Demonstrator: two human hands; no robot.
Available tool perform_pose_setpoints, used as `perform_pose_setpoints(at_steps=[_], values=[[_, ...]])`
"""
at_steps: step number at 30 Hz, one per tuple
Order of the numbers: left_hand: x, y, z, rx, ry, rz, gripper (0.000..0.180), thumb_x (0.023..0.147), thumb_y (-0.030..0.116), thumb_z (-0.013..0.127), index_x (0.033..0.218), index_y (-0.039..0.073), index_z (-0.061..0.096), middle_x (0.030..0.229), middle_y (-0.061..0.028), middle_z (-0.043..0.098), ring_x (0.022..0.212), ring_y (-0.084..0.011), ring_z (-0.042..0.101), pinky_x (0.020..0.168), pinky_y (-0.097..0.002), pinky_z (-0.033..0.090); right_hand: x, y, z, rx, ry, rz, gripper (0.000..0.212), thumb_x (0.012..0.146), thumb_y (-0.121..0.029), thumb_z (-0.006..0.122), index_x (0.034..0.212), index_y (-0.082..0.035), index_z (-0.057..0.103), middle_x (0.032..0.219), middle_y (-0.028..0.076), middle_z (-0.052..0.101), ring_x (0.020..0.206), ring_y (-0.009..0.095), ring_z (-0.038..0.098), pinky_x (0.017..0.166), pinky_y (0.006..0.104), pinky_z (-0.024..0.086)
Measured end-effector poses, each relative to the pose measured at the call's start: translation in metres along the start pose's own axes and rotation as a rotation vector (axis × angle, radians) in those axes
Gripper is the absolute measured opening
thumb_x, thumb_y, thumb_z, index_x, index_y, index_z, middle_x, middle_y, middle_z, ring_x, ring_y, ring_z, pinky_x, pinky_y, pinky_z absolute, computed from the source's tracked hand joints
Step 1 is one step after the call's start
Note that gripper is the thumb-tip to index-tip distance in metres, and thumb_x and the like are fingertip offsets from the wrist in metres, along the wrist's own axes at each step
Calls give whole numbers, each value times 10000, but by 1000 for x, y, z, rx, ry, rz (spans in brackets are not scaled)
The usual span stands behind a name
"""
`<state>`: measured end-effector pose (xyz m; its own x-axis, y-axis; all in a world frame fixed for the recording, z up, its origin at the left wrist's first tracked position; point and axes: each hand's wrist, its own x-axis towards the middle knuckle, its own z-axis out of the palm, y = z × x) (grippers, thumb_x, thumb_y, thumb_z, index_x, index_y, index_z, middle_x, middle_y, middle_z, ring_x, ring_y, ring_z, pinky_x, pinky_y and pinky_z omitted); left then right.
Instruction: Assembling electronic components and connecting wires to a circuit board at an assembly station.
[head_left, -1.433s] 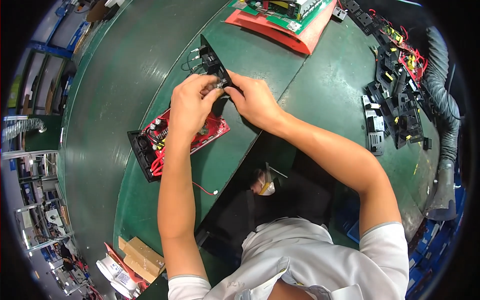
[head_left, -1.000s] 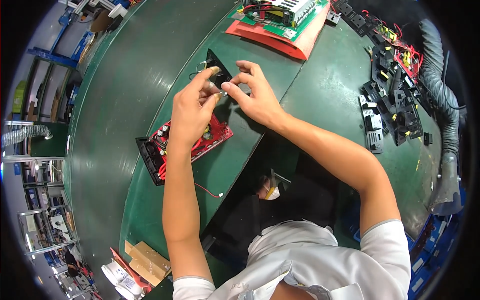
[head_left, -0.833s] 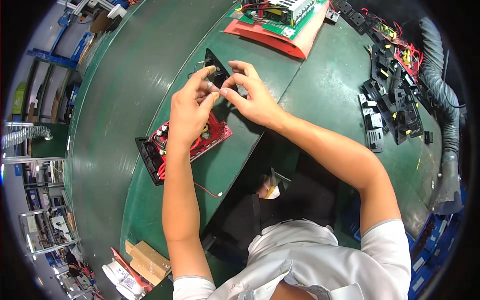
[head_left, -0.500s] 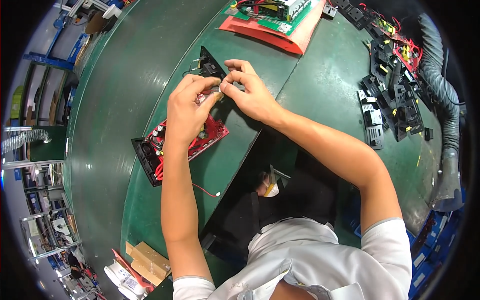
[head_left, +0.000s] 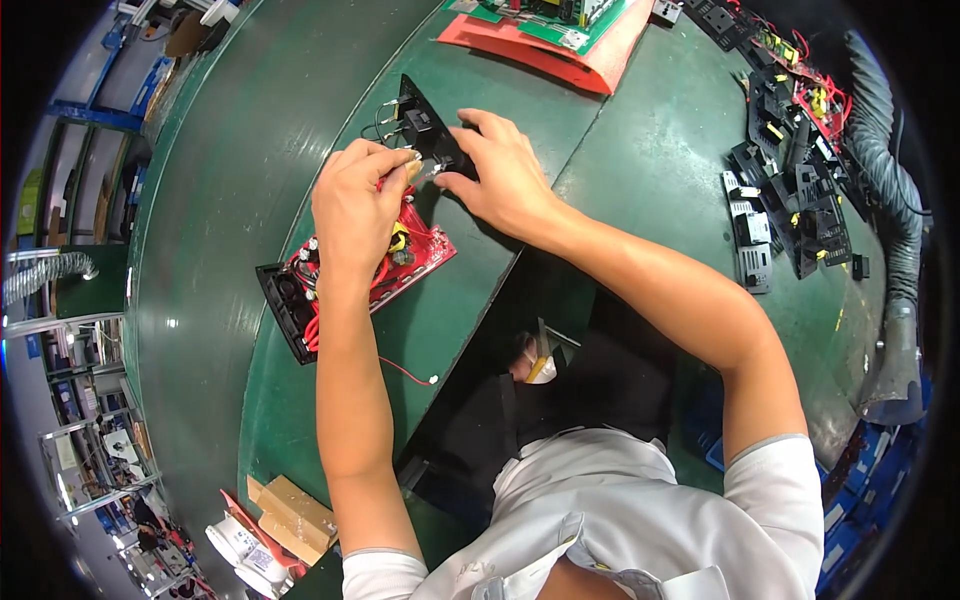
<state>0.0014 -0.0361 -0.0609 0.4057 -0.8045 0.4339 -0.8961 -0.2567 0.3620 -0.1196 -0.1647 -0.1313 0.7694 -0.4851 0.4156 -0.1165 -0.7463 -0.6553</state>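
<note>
On the green table (head_left: 440, 310), beyond the red circuit board (head_left: 432, 250), we find the black panel (head_left: 436, 132) gripped by the right hand (head_left: 510, 180); the left hand (head_left: 352, 205) pinches narrowly beside it, contents indiscernible.

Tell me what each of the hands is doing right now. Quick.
Left hand: closed in a pinch beside the panel; anything between the fingertips is too small to tell.
Right hand: closed, holding the panel by its edge.
</note>
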Motion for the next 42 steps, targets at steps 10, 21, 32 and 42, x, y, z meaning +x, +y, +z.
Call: perform_pose_setpoints(at_steps=[10,21,32,42], values=[[1,6,3,-31,-47,110,171,796,-7,695,957,25,742,865,-94,658,787,-232,636,700,-331,503,4,-3,-2,414,150,24,193,871,-218,679,909,-29,674,1376,259,432,1280,431,436,1057,493,376],[-1,4,6,-125,-16,16,132,768,90,755,895,56,743,865,-55,665,785,-244,605,694,-363,488,5,-4,-1,383,158,-40,197,873,-208,661,911,-14,657,1371,261,439,1275,428,445,1063,489,376],[-1,7,3,-95,15,-11,123,792,94,728,909,63,749,867,-57,677,814,-254,623,729,-362,493,6,-10,-6,404,111,128,570,898,-351,697,1292,18,513,1406,218,433,1300,368,444,1032,435,420],[-1,3,4,-254,-64,-224,151,825,58,715,959,-9,731,859,-89,685,735,-167,655,693,-282,503,0,-5,-2,182,29,36,424,845,-142,708,1238,-26,601,1172,187,626,1090,397,569,922,455,462]])
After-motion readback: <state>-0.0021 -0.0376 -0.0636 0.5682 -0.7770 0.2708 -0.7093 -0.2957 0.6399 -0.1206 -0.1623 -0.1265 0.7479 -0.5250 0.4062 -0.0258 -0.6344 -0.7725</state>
